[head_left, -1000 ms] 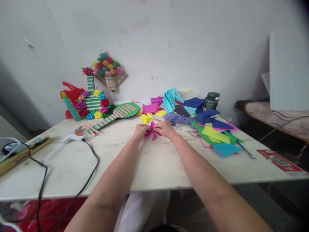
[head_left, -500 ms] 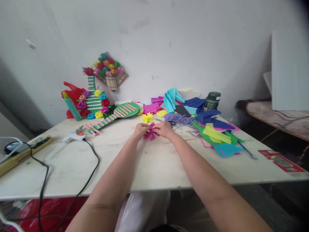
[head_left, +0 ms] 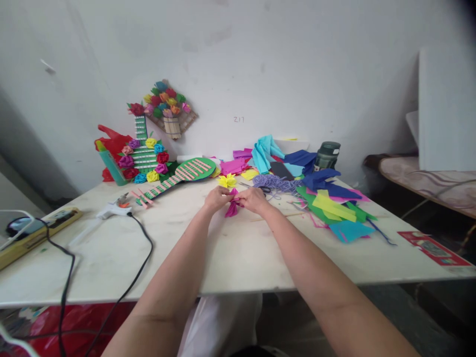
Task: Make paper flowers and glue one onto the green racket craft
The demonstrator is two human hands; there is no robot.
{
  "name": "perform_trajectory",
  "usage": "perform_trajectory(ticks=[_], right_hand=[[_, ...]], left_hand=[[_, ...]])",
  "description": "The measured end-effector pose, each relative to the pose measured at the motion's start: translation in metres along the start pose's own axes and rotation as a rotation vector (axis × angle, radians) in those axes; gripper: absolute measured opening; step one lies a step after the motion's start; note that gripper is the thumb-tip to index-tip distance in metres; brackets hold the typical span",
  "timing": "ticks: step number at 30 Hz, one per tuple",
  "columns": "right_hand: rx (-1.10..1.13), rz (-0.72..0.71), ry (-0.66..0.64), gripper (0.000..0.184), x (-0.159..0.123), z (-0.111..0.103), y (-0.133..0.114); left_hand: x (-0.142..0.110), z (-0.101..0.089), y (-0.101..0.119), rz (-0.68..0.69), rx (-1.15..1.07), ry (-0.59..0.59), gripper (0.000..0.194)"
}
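Both my hands meet over the middle of the white table. My left hand and my right hand pinch a small magenta paper flower between their fingertips; its petals hang down below the fingers. A finished yellow paper flower lies just beyond my hands. A tangle of purple yarn with scissors beside it sits to the right of my right hand.
A pile of coloured paper sheets covers the right side. A dark green jar stands at the back. Paper-flower decorations lean at the wall. A glue gun with a black cord and a power strip lie left.
The magenta flower's petals, spread to the sides before, now hang bunched below my fingertips. My hands have drawn slightly closer together and moved a little away from me.
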State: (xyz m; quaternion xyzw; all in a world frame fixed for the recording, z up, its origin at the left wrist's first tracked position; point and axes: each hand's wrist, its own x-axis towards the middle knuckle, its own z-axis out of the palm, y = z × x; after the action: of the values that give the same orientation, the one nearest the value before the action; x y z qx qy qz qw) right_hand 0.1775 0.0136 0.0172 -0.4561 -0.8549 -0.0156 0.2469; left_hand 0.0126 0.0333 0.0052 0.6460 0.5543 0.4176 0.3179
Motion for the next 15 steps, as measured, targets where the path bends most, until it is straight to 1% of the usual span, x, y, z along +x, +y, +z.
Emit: perform_trajectory(ticks=[2,4,7,11,15], right_hand=[[-0.031,-0.043,-0.012,0.023,0.0,0.0,0.0],[-0.073,-0.082,-0.028,0.024,0.0,0.0,-0.001],[-0.145,-0.116,-0.048,0.027,-0.001,-0.001,-0.004],[-0.212,-0.171,-0.027,0.028,-0.002,-0.001,-0.009],[-0.265,-0.256,0.009,0.028,-0.001,0.002,-0.012]], left_hand=[[-0.002,-0.002,0.002,-0.042,-0.003,-0.106,0.019],[-0.004,-0.002,0.003,-0.077,-0.011,-0.153,0.019],[-0.003,0.002,0.001,-0.076,0.014,-0.121,0.016],[0.003,0.006,-0.004,-0.039,0.063,-0.038,0.019],[0.003,0.005,-0.004,-0.061,-0.008,0.018,0.02]])
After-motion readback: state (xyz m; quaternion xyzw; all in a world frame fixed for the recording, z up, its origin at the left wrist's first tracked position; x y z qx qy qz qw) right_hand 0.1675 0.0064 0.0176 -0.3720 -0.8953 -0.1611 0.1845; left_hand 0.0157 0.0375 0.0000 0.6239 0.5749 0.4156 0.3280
